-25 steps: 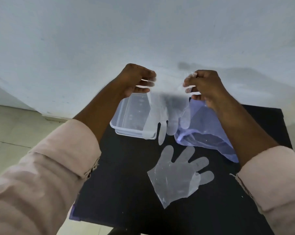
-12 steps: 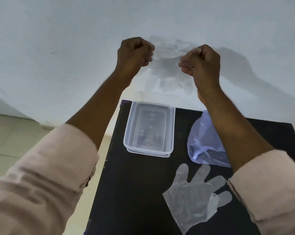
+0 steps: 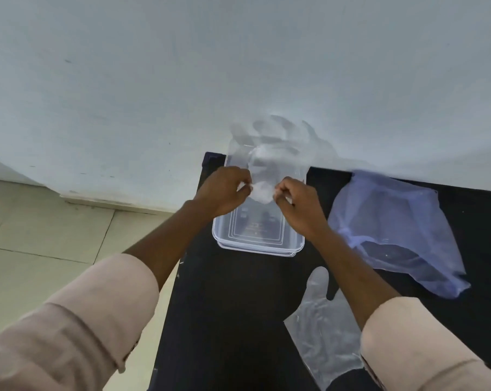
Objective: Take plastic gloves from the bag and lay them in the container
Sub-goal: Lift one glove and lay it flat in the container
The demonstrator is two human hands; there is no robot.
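Observation:
A clear plastic glove (image 3: 269,153) is stretched between my two hands above the clear rectangular container (image 3: 255,244), its fingers pointing away toward the wall. My left hand (image 3: 224,193) pinches the cuff's left corner and my right hand (image 3: 298,204) pinches its right corner, both over the container's middle. A second clear glove (image 3: 323,323) lies flat on the black table, partly under my right forearm. The bluish plastic bag (image 3: 396,227) lies crumpled to the right of the container.
The black table (image 3: 233,306) stands against a pale wall (image 3: 238,66). Its left edge drops to a tiled floor (image 3: 41,235). The container sits near the table's far left corner.
My hands have come down from in front of the wall to just over the container, bringing the glove with them. The glove's fingers now trail toward the wall.

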